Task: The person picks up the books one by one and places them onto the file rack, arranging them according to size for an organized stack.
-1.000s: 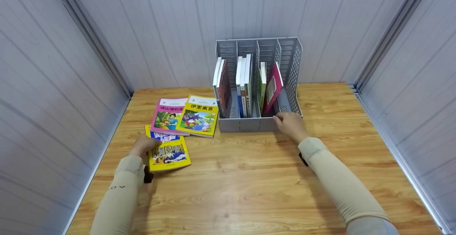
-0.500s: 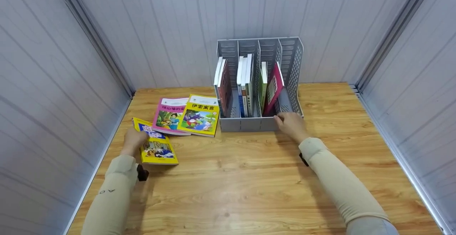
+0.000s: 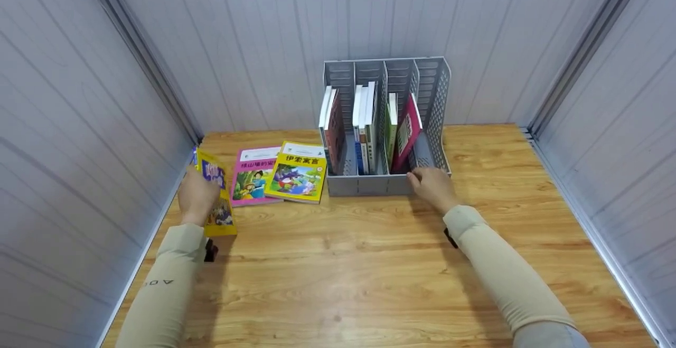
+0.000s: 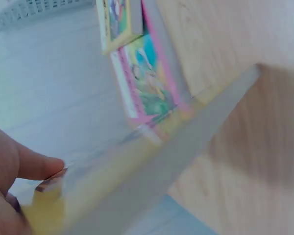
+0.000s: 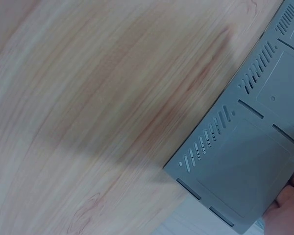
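My left hand (image 3: pixel 198 195) grips a yellow-covered book (image 3: pixel 224 222) by its left side, thumb on the cover. The book stands tilted up on its edge, and its page block (image 4: pixel 152 181) shows blurred in the left wrist view. My right hand (image 3: pixel 433 186) holds the front lip of a grey file rack (image 3: pixel 364 185), with curled fingers (image 5: pixel 285 195) at the rack's edge in the right wrist view. Beside the left hand lie a pink book (image 3: pixel 249 183) and another yellow book (image 3: pixel 298 175) that overlaps it.
Several books stand in the rack: light-spined ones (image 3: pixel 362 121) in the second compartment, a red-brown one (image 3: pixel 334 131) on the left, and a magenta one (image 3: pixel 408 134) leaning right. Panel walls (image 3: pixel 274 47) enclose the wooden table (image 3: pixel 338 274) at the back and both sides.
The left hand has moved left and away with its yellow book, tilting it from nearly flat toward upright. The pink book beside it is now uncovered. The right hand stays on the rack.
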A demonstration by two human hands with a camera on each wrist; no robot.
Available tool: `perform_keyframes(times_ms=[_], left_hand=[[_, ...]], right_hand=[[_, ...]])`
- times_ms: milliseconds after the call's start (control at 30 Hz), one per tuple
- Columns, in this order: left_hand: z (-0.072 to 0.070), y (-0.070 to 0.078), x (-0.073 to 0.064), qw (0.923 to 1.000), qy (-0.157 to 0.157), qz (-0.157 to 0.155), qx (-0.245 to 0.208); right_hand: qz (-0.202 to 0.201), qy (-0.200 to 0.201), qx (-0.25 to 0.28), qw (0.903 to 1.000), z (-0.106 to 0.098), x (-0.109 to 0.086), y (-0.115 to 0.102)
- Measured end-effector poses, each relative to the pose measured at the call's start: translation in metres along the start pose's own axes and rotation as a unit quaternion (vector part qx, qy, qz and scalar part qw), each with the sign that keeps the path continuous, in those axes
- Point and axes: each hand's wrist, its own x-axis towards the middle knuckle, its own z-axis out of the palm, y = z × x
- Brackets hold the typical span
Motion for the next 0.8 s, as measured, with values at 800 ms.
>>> perform_keyframes(times_ms=[800], left_hand=[[0.028, 0.096, -0.027, 0.9145, 0.049, 0.029, -0.4]], right_hand=[[-0.024, 0.032, -0.012, 0.9991, 0.003, -0.001, 0.001]])
